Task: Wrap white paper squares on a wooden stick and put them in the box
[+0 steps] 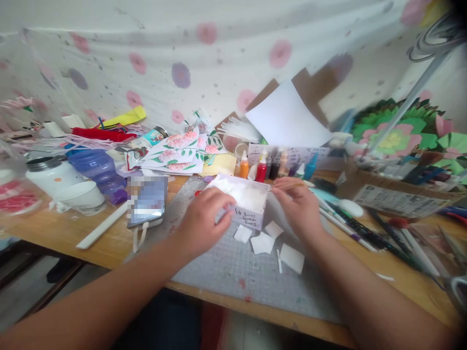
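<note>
A small white open box (pixel 251 216) with handwriting on its front stands on the grey cutting mat (pixel 219 270). Fluffy white filling (pixel 246 192) lies inside it. My left hand (pixel 207 221) is at the box's left front corner, thumb and bent fingers closed around that edge. At the box's right side, my right hand (pixel 297 206) pinches a thin brown stick (pixel 292 186), whose tip points left toward the rim. Just in front of the box lie several white paper pieces (pixel 263 243) and a small white strip (pixel 279 261).
Paint bottles (pixel 261 169) line up behind the box. To the left are a phone (pixel 148 201) on a stand, a white stick (pixel 102 226) and jars (pixel 51 177). Pens (pixel 353 228), scissors (pixel 458 291) and a cardboard box (pixel 397 192) crowd the right.
</note>
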The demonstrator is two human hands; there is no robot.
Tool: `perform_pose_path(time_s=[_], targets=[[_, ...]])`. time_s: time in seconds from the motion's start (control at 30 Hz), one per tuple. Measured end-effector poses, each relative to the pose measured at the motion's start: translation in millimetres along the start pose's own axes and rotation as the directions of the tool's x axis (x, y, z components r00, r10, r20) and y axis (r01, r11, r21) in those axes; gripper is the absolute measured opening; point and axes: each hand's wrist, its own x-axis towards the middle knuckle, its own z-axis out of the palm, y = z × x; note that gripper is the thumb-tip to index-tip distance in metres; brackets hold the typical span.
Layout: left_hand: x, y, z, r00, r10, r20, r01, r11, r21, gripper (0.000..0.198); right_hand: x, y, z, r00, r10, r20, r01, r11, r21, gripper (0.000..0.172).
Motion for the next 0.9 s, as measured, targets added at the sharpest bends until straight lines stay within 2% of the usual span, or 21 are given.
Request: perform_pose_path(time_s=[0.03, 0.07, 0.1, 0.13, 0.23, 0.37, 0.47, 0.6, 0.63, 0.67, 0.73, 0.8, 0.9], targets=[[-3, 3, 1.9, 0.986, 0.065, 0.153, -0.063, 0.998, -0.016, 0.013, 0, 0, 0, 1.0, 0.007, -0.005, -0.007, 1.0, 0.002, 0.01], [-6, 5, 4.9, 0.95, 0.096, 0.296, -0.092, 0.995, -0.029, 0.012, 0, 0, -1, 1.0, 0.011, -0.007, -0.011, 1.0, 0.006, 0.01], [-8, 5, 8.7, 0.916, 0.103, 0.389, -0.096, 0.995, -0.038, 0.015, 0, 0, 0, 1.0, 0.01, -0.007, -0.01, 1.0, 0.012, 0.01], [-10, 5, 13.1, 0.901, 0.089, 0.424, -0.084, 0.996, -0.031, 0.023, -1, -2, 0, 1.0, 0.006, -0.007, -0.005, 1.0, 0.02, 0.01], [-11, -2, 25.9, 0.893, 0.082, 0.442, -0.066, 0.996, -0.053, 0.038, -4, -6, 3, 1.0, -0.024, -0.003, 0.024, 0.998, 0.055, 0.01], [-7, -8, 34.5, 0.897, 0.08, 0.434, -0.013, 0.988, -0.156, 0.02, -7, -10, 4, 0.999, -0.048, 0.008, 0.047, 0.994, 0.103, 0.009], [-4, -5, 32.4, 0.912, 0.027, 0.409, 0.052, 0.982, -0.181, 0.017, -9, -14, 3, 0.998, -0.052, 0.023, 0.048, 0.986, 0.16, 0.008], [-2, 3, 16.8, 0.925, -0.135, 0.354, 0.222, 0.95, -0.218, 0.013, -14, -28, 1, 0.993, -0.078, 0.083, 0.051, 0.958, 0.283, 0.008], [-2, 6, 11.6, 0.923, -0.19, 0.336, 0.281, 0.927, -0.249, 0.014, -16, -33, 0, 0.991, -0.085, 0.1, 0.048, 0.944, 0.325, 0.009], [-2, 8, 6.4, 0.9, -0.282, 0.332, 0.399, 0.84, -0.367, 0.014, -18, -37, 0, 0.989, -0.076, 0.128, 0.019, 0.918, 0.397, 0.01], [-3, 12, -2.3, 0.847, -0.392, 0.358, 0.531, 0.631, -0.566, 0.015, -23, -46, -1, 0.983, -0.073, 0.167, -0.017, 0.877, 0.48, 0.013], [-2, 17, -7.9, 0.813, -0.441, 0.381, 0.573, 0.489, -0.657, 0.016, -27, -52, -1, 0.976, -0.074, 0.205, -0.041, 0.861, 0.506, 0.014], [-2, 23, -10.6, 0.794, -0.466, 0.39, 0.586, 0.416, -0.695, 0.015, -31, -57, 0, 0.97, -0.1, 0.221, -0.027, 0.862, 0.507, 0.017]])
